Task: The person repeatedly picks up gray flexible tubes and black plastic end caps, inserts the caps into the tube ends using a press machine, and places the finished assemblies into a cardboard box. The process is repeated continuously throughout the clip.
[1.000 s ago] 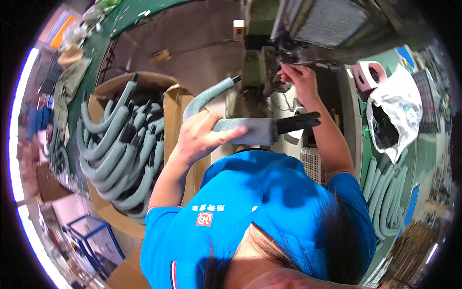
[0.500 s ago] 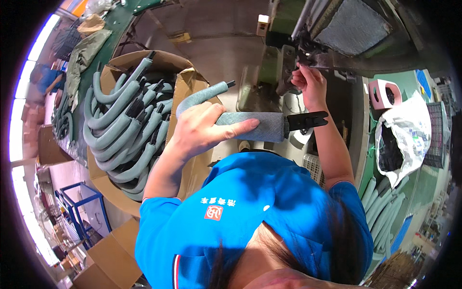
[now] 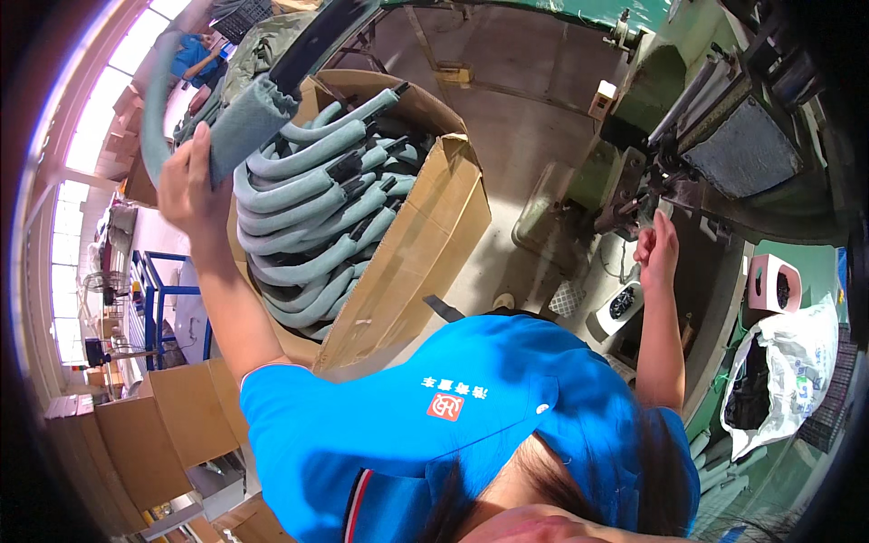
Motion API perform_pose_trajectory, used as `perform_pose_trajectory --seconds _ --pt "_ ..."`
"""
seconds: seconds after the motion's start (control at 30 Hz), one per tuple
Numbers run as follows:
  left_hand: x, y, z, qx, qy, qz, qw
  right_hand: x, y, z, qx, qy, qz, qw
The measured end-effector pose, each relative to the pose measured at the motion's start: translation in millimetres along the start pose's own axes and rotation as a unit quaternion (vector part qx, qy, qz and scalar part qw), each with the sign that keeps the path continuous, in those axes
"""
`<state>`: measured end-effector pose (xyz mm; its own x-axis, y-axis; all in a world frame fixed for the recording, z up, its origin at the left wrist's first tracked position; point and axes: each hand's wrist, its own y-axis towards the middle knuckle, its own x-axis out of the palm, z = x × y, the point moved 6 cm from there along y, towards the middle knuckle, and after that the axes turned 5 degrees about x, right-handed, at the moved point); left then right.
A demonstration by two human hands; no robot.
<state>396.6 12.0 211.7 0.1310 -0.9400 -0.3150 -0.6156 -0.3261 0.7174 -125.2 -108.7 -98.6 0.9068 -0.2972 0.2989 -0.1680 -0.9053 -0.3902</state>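
Observation:
My left hand (image 3: 188, 185) is raised at the upper left, its fingers wrapped round a curved tube with a grey-green padded sleeve (image 3: 244, 131). A black end piece (image 3: 321, 41) sticks out of the sleeve, and the thinner bend of the tube loops up beyond my fingers. Below and right of it, an open cardboard box (image 3: 412, 262) holds a heap of similar curved padded tubes (image 3: 290, 217). At the right, my right hand (image 3: 658, 252) is just below the green machine's metal head (image 3: 665, 172). Its fingers are curled together; whatever they hold, if anything, is hidden.
At the right stand a pink-white container with dark small parts (image 3: 774, 283) and a white sack (image 3: 792, 371) of black pieces. A white tray (image 3: 618, 308) sits under the machine. Lower left are a blue metal frame (image 3: 149, 303) and cardboard boxes (image 3: 195, 412). Another person (image 3: 195, 59) sits far left.
My left hand has carried the padded tube from in front of my chest to the upper left, over the box's edge. My right hand has dropped slightly away from the machine head. The view has turned.

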Motion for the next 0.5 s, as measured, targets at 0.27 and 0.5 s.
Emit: perform_pose_trajectory --seconds 0.27,0.5 --pt "175 -180 -3 -0.125 -0.056 -0.416 0.899 -35 -20 0 0.016 -0.039 0.001 0.999" --pt "218 -86 80 -0.092 -0.221 -0.426 0.873 -127 -72 2 0.007 -0.054 0.123 0.991"
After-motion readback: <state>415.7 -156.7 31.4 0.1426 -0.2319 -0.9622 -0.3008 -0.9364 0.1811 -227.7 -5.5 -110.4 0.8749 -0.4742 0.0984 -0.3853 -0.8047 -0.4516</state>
